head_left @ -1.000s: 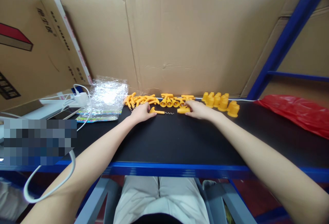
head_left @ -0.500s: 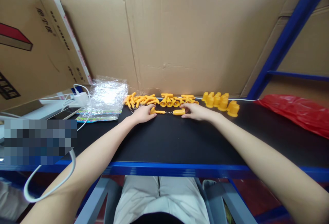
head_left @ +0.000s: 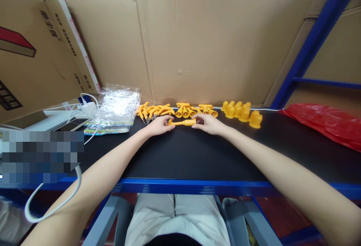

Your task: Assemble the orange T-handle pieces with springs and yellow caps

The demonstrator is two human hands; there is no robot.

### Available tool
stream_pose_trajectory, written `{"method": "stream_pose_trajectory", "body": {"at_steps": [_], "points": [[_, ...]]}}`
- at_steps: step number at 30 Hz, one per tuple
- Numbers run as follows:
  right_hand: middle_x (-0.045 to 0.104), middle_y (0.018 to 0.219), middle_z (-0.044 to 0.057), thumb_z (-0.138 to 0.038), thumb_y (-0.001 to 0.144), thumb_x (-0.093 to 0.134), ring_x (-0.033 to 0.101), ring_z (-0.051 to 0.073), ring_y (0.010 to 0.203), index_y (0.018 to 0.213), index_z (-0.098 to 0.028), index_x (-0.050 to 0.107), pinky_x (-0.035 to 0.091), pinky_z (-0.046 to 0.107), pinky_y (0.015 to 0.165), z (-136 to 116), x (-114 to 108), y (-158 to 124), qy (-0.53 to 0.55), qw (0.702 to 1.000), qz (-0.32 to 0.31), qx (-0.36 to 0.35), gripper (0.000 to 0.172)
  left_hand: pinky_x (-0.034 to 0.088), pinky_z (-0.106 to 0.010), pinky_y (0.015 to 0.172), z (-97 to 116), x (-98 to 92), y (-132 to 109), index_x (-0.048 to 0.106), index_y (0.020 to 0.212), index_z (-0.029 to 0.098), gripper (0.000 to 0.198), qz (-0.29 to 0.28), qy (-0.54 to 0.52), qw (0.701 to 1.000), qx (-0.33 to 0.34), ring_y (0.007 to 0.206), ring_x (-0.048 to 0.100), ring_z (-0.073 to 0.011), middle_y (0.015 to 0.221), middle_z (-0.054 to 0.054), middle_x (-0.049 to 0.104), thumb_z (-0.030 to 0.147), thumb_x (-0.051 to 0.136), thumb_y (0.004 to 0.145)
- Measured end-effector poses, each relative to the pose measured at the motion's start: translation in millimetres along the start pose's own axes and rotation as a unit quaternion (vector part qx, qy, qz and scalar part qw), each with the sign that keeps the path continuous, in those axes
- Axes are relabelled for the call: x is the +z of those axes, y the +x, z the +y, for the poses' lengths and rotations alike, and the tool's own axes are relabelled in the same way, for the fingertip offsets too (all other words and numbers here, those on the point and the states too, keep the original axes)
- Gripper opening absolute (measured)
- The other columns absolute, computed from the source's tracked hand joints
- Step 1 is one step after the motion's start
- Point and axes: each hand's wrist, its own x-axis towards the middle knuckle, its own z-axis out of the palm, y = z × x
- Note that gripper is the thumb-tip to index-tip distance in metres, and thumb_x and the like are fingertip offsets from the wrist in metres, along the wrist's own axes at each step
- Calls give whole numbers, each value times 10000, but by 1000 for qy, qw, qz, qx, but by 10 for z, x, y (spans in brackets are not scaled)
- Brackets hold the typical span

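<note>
My left hand [head_left: 158, 125] pinches the handle end of a yellow plastic corkscrew piece [head_left: 177, 123] lying on the black bench top [head_left: 197, 152]. My right hand [head_left: 208, 124] grips a yellow sleeve [head_left: 189, 122] pushed over the piece's other end, so the two parts meet between my hands. Behind them lies a row of yellow T-shaped handle parts [head_left: 158, 109] and funnel-shaped parts [head_left: 194, 110]. Further right stands a cluster of yellow caps [head_left: 242, 112].
A crinkled clear plastic bag [head_left: 118, 105] lies at the left, beside a white charger and cables [head_left: 87, 108]. A red plastic bag [head_left: 324, 122] sits at the right. Cardboard [head_left: 197, 43] walls the back; a blue rack post [head_left: 313, 43] rises at right.
My right hand slid the yellow sleeve leftward over the metal spiral until it met the piece in my left hand; the bare spiral no longer shows.
</note>
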Motion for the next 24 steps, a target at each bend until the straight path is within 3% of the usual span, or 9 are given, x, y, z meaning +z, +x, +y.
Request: {"method": "stream_pose_trajectory", "body": {"at_steps": [8, 14, 24], "points": [[663, 913, 70, -229, 740, 659, 633, 190, 877, 1023, -157, 593, 474, 379, 872, 50, 9, 17, 79, 996, 39, 7, 300, 399, -252, 588, 26, -13, 1, 534, 1209, 120, 529, 23, -88, 996, -20, 553, 530, -114, 629, -9, 616, 431, 568, 782], [660, 960, 60, -214, 742, 658, 630, 184, 900, 1024, -188, 585, 468, 391, 895, 49, -6, 28, 76, 995, 67, -24, 292, 312, -208, 395, 21, -20, -10, 454, 1277, 145, 598, -9, -164, 985, -47, 376, 389, -50, 645, 10, 594, 415, 610, 767], [665, 908, 70, -298, 758, 655, 644, 187, 849, 1006, -166, 601, 485, 412, 876, 83, 7, 28, 173, 984, 37, 1, 287, 295, -192, 429, -50, 20, 27, 523, 1073, 173, 463, 1, -135, 991, -6, 412, 400, -57, 566, 53, 527, 398, 686, 702]]}}
